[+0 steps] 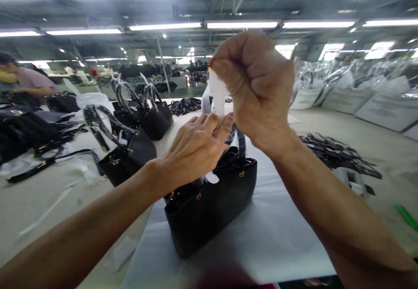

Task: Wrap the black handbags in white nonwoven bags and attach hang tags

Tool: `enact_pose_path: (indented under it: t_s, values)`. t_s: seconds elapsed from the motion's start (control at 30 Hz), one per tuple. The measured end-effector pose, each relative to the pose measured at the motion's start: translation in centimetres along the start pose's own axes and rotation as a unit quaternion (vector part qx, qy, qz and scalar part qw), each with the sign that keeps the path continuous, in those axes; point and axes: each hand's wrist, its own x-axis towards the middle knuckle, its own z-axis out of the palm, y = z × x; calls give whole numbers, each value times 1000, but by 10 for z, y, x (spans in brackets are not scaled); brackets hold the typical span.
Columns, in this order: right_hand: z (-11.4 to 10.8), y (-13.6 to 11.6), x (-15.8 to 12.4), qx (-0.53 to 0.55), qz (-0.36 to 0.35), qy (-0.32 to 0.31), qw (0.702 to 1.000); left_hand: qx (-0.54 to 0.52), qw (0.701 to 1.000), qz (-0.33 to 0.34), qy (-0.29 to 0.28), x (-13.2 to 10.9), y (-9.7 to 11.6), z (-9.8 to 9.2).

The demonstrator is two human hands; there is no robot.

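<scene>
1. With our right hand (261, 75), at our one o'clock, we are gripping a white strip (218, 90) in a closed fist.
2. Our left hand (199, 144) is resting at the strip's visible lower end; whether its grip is closing, we cannot tell.
3. At our six o'clock, a black handbag (214, 215) is standing on a white sheet (281, 232).
4. From it, a neighbouring bag (142, 149) is standing at ten o'clock, and black straps (339, 154) are lying on the counter (326, 121) at two.

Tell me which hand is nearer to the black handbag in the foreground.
Left. The left hand is low over the top of the handbag; the right hand is well above it, closed on a white strip.
</scene>
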Motion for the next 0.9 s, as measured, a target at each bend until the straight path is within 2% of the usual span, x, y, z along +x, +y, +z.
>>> enact_pose_path:
  t_s: [0.1, 0.2, 0.27, 0.33, 0.4, 0.43, 0.5, 0.57, 0.63, 0.67, 0.7, 0.73, 0.77, 0.8, 0.87, 0.9]
  values:
    - [-7, 1, -7, 11, 22, 3, 1000, -63, 998, 6, 6, -9, -4, 4]
    - [-20, 13, -28, 65, 69, 36, 995, -161, 984, -18, 72, -22, -4, 7]
    - [-28, 24, -57, 84, 98, 56, 990, -254, 955, -90, 126, -27, -2, 7]
    - [-34, 34, -102, 44, 148, 42, 987, -384, 891, -200, 134, -25, -2, 4]
    - [-36, 40, -156, -25, 203, 46, 978, -535, 793, -286, 62, -17, -6, 0]
    - [-35, 40, -185, -60, 227, 49, 971, -602, 739, -302, 6, -12, -9, -1]
    - [-31, 36, -238, -93, 280, 32, 955, -699, 649, -279, -113, -2, -15, -4]
    - [-25, 27, -280, -93, 303, -16, 948, -738, 597, -232, -212, 6, -18, -4]
    - [-18, 19, -305, -82, 307, -71, 946, -744, 563, -188, -307, 11, -14, -3]
    - [-15, 16, -311, -78, 306, -89, 945, -743, 554, -178, -331, 14, -10, -2]
    - [-12, 15, -313, -78, 305, -98, 944, -744, 554, -178, -329, 18, -7, -2]
    - [-10, 16, -312, -81, 307, -98, 943, -747, 562, -193, -298, 22, -4, -2]
    - [-9, 19, -309, -82, 312, -94, 942, -750, 574, -227, -238, 28, -2, -2]
    - [-9, 23, -304, -79, 321, -87, 940, -750, 581, -275, -155, 34, -1, -1]
    - [-13, 33, -293, -49, 354, -67, 931, -734, 563, -380, 11, 49, -4, 2]
    - [-16, 39, -288, -25, 380, -53, 923, -721, 551, -411, 83, 56, -7, 4]
